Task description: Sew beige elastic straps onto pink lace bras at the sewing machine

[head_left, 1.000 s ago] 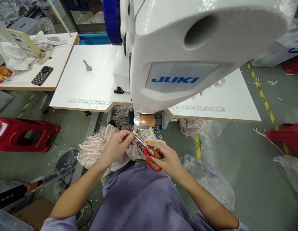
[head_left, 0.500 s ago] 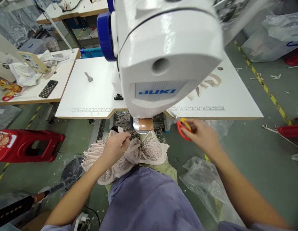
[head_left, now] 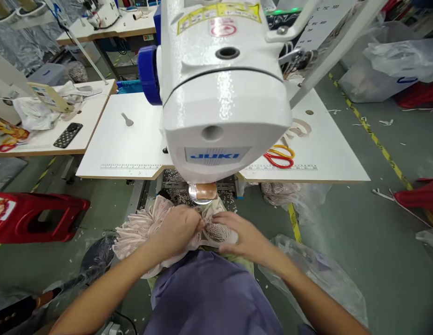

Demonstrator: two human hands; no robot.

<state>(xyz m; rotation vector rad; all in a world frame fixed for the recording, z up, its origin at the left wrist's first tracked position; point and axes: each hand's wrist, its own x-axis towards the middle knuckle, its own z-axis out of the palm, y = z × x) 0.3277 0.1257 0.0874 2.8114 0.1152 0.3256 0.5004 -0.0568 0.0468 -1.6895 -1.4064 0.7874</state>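
Observation:
A beige lace bra (head_left: 216,231) lies across my lap, under the front of the white JUKI sewing machine (head_left: 219,107). My left hand (head_left: 179,228) is closed, its fingertips pinching the bra near the middle between the cups. Over the right-hand cup, my right hand (head_left: 242,235) curves with thumb and fingers apart, at or touching the lace. More pale lace bras (head_left: 139,228) are bunched to the left, partly under my left forearm. Scissors (head_left: 289,162) with red and yellow handles rest on the table, right of the machine head, their blades hidden.
The white table (head_left: 115,144) has a printed ruler along its front edge and a small grey tool (head_left: 127,120) on the left. Beige strips (head_left: 300,128) lie at right. A red stool (head_left: 38,218) stands left; a clear plastic bag (head_left: 317,279) spreads on the floor at right.
My right hand has put the scissors on the table and moved left to the bra cup. My left hand has shifted slightly right and down. The view has tilted up, showing more of the machine.

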